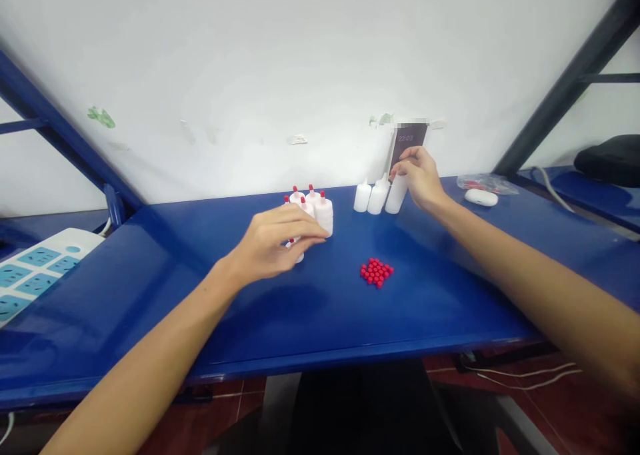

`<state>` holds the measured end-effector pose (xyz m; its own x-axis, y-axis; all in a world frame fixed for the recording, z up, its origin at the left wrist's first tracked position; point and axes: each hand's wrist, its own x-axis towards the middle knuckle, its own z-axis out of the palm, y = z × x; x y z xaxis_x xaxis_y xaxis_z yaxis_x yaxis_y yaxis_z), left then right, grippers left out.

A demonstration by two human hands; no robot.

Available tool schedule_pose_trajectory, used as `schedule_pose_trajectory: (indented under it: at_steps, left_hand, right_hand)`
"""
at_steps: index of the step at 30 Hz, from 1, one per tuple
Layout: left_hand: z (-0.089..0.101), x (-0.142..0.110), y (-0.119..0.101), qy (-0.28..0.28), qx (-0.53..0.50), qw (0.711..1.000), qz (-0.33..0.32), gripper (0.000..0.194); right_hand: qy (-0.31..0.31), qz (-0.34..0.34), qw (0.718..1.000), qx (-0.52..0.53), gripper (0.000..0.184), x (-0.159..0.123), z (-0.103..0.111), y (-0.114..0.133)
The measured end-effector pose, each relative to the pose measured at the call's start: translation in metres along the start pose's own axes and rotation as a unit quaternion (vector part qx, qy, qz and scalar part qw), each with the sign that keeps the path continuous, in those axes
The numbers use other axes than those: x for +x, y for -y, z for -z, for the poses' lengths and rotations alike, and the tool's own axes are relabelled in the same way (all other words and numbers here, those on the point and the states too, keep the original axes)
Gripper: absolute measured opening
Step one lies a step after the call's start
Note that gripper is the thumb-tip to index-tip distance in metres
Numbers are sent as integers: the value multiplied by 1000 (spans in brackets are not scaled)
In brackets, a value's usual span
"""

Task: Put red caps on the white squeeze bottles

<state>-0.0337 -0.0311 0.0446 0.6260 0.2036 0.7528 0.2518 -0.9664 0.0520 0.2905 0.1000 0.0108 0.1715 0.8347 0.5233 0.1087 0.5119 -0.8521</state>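
Note:
My right hand [421, 175] pinches the top of a white squeeze bottle [396, 196] at the back of the table. Beside it stand two more white bottles [370, 198] with white nozzles and no red caps. My left hand [275, 242] hovers palm down in front of a cluster of white bottles with red tips [324, 214]. Its fingers are stretched out, with a gap between thumb and forefinger and nothing seen in it. Another red-tipped bottle [300, 258] is mostly hidden behind that hand. A pile of small red caps [377, 272] lies between my arms.
The blue table [300, 322] meets a white wall. A phone [409, 140] leans on the wall behind my right hand. On the right lie a white case [481, 197] and a clear plastic bag [505, 187]. A white power strip [87, 240] sits at the left.

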Motion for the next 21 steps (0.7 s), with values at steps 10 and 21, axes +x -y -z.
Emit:
schedule_pose_trajectory:
  at_steps: [10, 21]
  left_hand:
    - [-64, -11, -15, -64, 10, 997, -29, 21]
    - [-65, -4, -20, -135, -25, 982, 129, 13]
  right_hand:
    - [52, -67, 991, 104, 13, -67, -10, 15]
    - [373, -55, 926, -16, 20, -82, -44, 52]
